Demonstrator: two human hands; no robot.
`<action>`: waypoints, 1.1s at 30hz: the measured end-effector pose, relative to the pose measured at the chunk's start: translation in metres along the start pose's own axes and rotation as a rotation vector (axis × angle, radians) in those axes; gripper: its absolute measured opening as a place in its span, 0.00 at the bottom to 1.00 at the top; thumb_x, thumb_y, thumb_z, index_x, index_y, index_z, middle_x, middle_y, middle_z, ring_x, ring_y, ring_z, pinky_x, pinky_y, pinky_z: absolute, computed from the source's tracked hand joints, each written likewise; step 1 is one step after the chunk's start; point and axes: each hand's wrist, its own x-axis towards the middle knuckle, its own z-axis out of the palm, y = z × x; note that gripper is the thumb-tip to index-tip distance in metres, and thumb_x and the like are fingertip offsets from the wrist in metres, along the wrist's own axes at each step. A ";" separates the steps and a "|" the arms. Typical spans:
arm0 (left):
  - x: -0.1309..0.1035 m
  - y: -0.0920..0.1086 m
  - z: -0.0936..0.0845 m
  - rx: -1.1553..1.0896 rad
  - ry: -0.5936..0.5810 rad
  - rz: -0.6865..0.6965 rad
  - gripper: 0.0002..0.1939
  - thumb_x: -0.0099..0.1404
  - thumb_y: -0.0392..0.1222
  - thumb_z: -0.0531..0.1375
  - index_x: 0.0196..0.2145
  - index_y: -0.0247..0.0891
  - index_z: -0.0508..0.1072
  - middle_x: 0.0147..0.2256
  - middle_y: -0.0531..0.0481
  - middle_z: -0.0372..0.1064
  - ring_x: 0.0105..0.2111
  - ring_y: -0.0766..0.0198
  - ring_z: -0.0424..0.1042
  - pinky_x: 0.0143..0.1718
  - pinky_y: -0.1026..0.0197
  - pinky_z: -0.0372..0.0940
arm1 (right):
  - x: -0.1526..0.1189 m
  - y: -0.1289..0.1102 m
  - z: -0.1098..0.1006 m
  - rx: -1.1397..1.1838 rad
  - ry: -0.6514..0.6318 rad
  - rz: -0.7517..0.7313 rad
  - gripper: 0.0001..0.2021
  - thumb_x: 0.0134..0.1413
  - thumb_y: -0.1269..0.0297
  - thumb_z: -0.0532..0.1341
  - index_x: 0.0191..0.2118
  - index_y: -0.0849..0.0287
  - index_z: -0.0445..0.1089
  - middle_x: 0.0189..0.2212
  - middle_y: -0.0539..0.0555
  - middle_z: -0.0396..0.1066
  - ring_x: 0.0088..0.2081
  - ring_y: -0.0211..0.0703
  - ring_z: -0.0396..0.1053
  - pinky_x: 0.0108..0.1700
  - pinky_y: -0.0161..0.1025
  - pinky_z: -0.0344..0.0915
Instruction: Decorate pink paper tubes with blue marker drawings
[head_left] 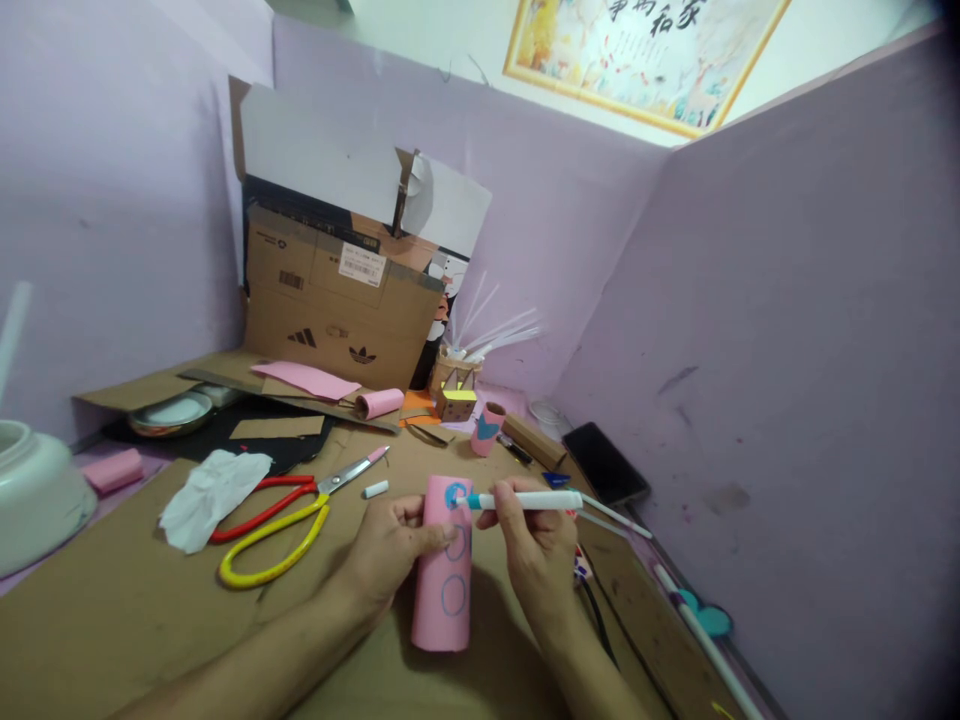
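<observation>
My left hand (pixel 386 550) grips a pink paper tube (pixel 441 625) from its left side, thumb laid across the front. Three blue circles run down the tube; the top one is partly filled with blue, the lower two are outlines. My right hand (pixel 536 545) pinches a white marker (pixel 525 500) whose blue tip meets the top circle. The marker's white cap (pixel 376 489) lies on the cardboard just beyond my left hand. Left of that rest scissors (pixel 285 535) with one red and one yellow handle, and a crumpled white tissue (pixel 214 497).
Behind stand a large cardboard box (pixel 337 310), a smaller pink tube (pixel 379 403), a pink tube with a blue heart (pixel 487 430) and a small cardboard box (pixel 456 400). A black phone (pixel 606 463) lies by the right wall, a white pot (pixel 41 500) at far left.
</observation>
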 end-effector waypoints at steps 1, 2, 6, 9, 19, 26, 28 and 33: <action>0.000 0.000 0.000 -0.002 -0.002 0.001 0.14 0.41 0.37 0.69 0.29 0.30 0.78 0.25 0.48 0.73 0.26 0.65 0.65 0.29 0.64 0.60 | 0.000 0.001 0.000 -0.002 -0.001 -0.007 0.13 0.56 0.59 0.57 0.25 0.59 0.69 0.17 0.49 0.70 0.22 0.40 0.69 0.28 0.36 0.64; 0.000 0.000 0.000 -0.003 0.001 0.002 0.14 0.41 0.37 0.68 0.29 0.30 0.78 0.25 0.48 0.73 0.25 0.65 0.65 0.29 0.64 0.60 | 0.000 0.002 0.000 -0.003 -0.001 -0.011 0.13 0.56 0.59 0.57 0.25 0.59 0.69 0.17 0.49 0.70 0.22 0.40 0.69 0.28 0.36 0.64; 0.000 0.000 0.000 0.013 0.023 0.005 0.14 0.40 0.37 0.69 0.27 0.30 0.78 0.24 0.48 0.73 0.24 0.66 0.65 0.28 0.64 0.59 | -0.001 0.002 0.000 0.011 -0.007 0.004 0.13 0.56 0.58 0.58 0.25 0.59 0.68 0.16 0.49 0.69 0.21 0.40 0.69 0.27 0.36 0.64; -0.001 0.000 0.001 0.009 0.022 0.000 0.14 0.39 0.37 0.69 0.27 0.30 0.79 0.23 0.48 0.72 0.24 0.65 0.65 0.28 0.64 0.60 | -0.001 0.002 0.000 0.031 -0.015 0.014 0.13 0.56 0.58 0.57 0.24 0.59 0.68 0.17 0.49 0.69 0.22 0.40 0.69 0.27 0.36 0.64; 0.000 -0.001 0.000 -0.006 0.010 -0.010 0.14 0.39 0.38 0.69 0.27 0.31 0.78 0.26 0.47 0.74 0.26 0.63 0.66 0.30 0.62 0.60 | -0.001 -0.002 0.001 0.020 0.009 0.018 0.12 0.56 0.58 0.57 0.27 0.59 0.68 0.18 0.49 0.70 0.23 0.40 0.69 0.29 0.36 0.65; 0.000 -0.002 0.000 -0.001 0.001 -0.013 0.14 0.40 0.37 0.69 0.27 0.30 0.77 0.25 0.47 0.73 0.25 0.64 0.66 0.29 0.62 0.61 | 0.001 -0.002 -0.001 -0.055 0.048 0.009 0.15 0.57 0.56 0.56 0.25 0.59 0.68 0.18 0.49 0.70 0.23 0.40 0.69 0.31 0.37 0.63; 0.000 -0.003 -0.001 0.003 -0.002 -0.008 0.13 0.40 0.37 0.69 0.27 0.30 0.77 0.23 0.48 0.72 0.24 0.65 0.66 0.28 0.62 0.60 | 0.002 -0.002 -0.001 -0.071 0.049 0.001 0.15 0.57 0.56 0.56 0.25 0.59 0.68 0.18 0.49 0.70 0.23 0.40 0.68 0.31 0.37 0.62; 0.001 -0.003 -0.001 -0.005 0.017 -0.017 0.13 0.39 0.37 0.69 0.26 0.31 0.77 0.24 0.48 0.73 0.24 0.65 0.66 0.28 0.63 0.61 | 0.002 -0.007 0.000 -0.020 0.012 -0.005 0.13 0.58 0.58 0.56 0.26 0.59 0.68 0.19 0.48 0.70 0.23 0.39 0.69 0.30 0.36 0.63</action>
